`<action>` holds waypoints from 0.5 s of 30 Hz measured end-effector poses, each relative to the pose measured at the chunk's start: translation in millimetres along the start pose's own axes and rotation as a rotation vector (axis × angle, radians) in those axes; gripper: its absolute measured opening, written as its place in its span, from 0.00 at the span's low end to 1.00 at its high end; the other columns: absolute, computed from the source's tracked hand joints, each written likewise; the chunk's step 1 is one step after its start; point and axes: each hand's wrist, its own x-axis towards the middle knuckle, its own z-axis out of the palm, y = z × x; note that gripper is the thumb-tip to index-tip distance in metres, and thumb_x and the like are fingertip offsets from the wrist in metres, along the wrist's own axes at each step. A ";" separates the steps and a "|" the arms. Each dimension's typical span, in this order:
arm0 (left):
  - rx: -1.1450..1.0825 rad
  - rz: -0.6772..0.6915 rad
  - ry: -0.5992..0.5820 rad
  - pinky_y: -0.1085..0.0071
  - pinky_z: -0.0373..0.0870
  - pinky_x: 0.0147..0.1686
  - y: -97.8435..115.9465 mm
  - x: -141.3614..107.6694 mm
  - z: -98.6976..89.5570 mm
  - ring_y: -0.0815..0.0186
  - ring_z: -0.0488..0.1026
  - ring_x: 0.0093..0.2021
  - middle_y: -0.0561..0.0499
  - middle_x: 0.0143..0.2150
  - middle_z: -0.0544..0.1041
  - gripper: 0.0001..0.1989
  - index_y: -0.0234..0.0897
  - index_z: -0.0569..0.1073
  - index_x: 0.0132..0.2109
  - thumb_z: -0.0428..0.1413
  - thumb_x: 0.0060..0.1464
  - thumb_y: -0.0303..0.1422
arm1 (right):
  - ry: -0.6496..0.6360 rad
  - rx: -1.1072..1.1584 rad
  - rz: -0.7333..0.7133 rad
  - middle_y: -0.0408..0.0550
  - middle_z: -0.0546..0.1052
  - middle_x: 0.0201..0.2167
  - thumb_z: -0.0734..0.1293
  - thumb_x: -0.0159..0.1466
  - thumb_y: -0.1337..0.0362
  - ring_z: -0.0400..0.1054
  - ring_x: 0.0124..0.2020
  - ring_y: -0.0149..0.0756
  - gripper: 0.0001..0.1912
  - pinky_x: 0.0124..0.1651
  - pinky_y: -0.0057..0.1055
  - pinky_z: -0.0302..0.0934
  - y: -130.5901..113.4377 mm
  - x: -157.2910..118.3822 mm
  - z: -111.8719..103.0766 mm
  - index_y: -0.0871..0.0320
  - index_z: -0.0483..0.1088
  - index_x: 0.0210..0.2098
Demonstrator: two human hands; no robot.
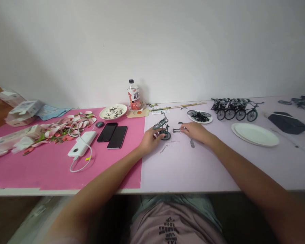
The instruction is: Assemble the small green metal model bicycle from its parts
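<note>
My left hand (149,141) is closed around a small dark model bicycle (165,130), which it holds tilted just above the lilac part of the table. To its right, my right hand (197,131) has its fingertips pinched together at the tabletop. A small dark plastic part (176,130) lies right at those fingertips; whether they grip it or something else is hidden. Below the right hand rests a flat grey oblong piece (192,143). Thin loose bits (163,149) are scattered under the bicycle.
Behind my right hand, a white plate (210,119) carries dark bicycle parts. A row of several model bicycles (240,110) stands farther right, near stacked white plates (256,135). On the pink side are phones (117,137), a white power bank (82,143), petals (68,127) and a bottle (134,96).
</note>
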 end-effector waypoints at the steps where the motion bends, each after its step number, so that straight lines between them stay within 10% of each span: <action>1: 0.003 -0.004 -0.001 0.66 0.78 0.38 0.2 0.1 0.0 0.65 0.77 0.32 0.42 0.47 0.82 0.20 0.36 0.81 0.56 0.59 0.65 0.43 | 0.000 0.008 0.005 0.52 0.83 0.45 0.64 0.72 0.61 0.75 0.43 0.43 0.11 0.42 0.31 0.58 0.2 0.3 0.5 0.55 0.78 0.46; 15: 0.001 0.017 0.001 0.67 0.78 0.38 -2.4 0.7 -0.7 0.66 0.77 0.33 0.42 0.48 0.82 0.20 0.37 0.81 0.56 0.59 0.65 0.43 | 0.259 0.220 -0.216 0.54 0.75 0.42 0.58 0.71 0.70 0.68 0.49 0.45 0.11 0.51 0.37 0.61 -1.0 4.6 15.3 0.56 0.72 0.40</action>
